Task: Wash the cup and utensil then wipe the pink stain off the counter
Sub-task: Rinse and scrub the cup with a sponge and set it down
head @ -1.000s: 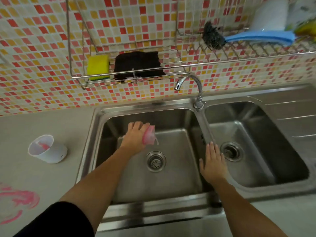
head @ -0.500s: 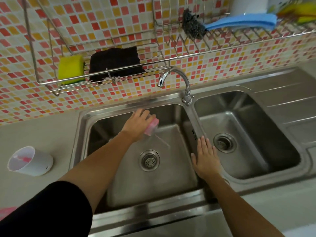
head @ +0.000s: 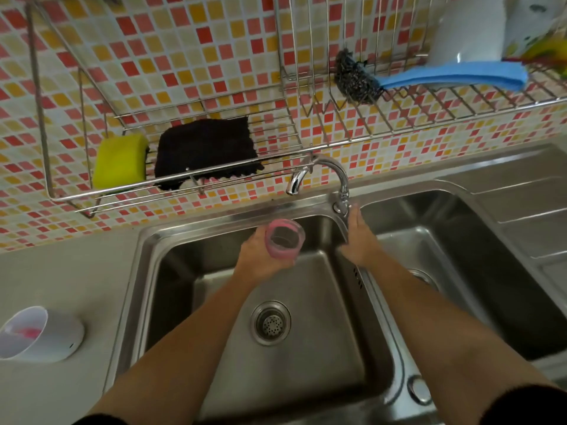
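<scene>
A home kitchen: double steel sink (head: 399, 302), mosaic-tiled wall (head: 184, 56), dish rack (head: 399, 118).

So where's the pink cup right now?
In the head view, the pink cup is in the left hand, over the left sink basin, just below the faucet.

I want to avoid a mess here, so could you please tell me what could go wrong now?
The right hand is at the faucet base; a hard turn might splash water off the tilted cup that the left hand holds.
The white container lies on its side on the counter and could roll.
</scene>
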Available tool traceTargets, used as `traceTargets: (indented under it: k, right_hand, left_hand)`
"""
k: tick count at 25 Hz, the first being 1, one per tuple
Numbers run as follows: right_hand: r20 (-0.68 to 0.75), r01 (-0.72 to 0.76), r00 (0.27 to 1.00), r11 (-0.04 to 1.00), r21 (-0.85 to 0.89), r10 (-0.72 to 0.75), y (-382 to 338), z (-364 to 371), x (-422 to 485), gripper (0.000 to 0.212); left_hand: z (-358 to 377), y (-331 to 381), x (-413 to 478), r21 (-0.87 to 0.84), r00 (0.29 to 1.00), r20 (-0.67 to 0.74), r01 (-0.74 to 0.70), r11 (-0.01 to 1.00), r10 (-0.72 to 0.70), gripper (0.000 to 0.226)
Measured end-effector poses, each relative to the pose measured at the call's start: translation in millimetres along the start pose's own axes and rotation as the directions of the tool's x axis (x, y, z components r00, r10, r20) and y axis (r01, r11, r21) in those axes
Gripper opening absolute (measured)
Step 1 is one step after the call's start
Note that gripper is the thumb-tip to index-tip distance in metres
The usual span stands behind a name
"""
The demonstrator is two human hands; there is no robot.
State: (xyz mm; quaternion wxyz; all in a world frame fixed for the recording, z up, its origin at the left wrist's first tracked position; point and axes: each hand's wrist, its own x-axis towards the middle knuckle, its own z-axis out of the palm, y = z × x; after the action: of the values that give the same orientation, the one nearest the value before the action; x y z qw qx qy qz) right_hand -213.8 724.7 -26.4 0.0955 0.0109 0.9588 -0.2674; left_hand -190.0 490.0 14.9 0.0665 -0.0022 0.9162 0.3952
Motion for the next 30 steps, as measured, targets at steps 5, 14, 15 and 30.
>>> traceTargets:
  k: [5, 14, 15, 30]
  right_hand:
    - [0.096, 0.192, 0.981, 0.872, -0.451, -0.167, 9.2, 12.4, 8.2, 0.085]
    - [0.113, 0.191, 0.982, 0.791, -0.581, -0.154, 12.2, 10.9, 5.1, 0.087]
    - [0.111, 0.191, 0.982, 0.799, -0.570, -0.155, 12.5, 11.7, 5.8, 0.085]
    - [-0.026, 0.214, 0.948, 0.694, -0.687, -0.317, 8.2, 4.8, 36.9, 0.057]
  left_hand:
    - [9.9, 9.5, 6.6, -0.090, 0.998, 0.023, 0.065, 0.994, -0.064, 0.076]
    - [18.6, 5.4, 2.7, -0.115, 0.991, 0.051, 0.132, 0.985, -0.127, 0.074]
    - [19.9, 4.0, 2.7, -0.118, 0.991, 0.053, 0.132, 0.984, -0.127, 0.075]
    - [29.0, -1.6, 6.9, -0.247, 0.992, 0.060, 0.125, 0.961, -0.113, 0.077]
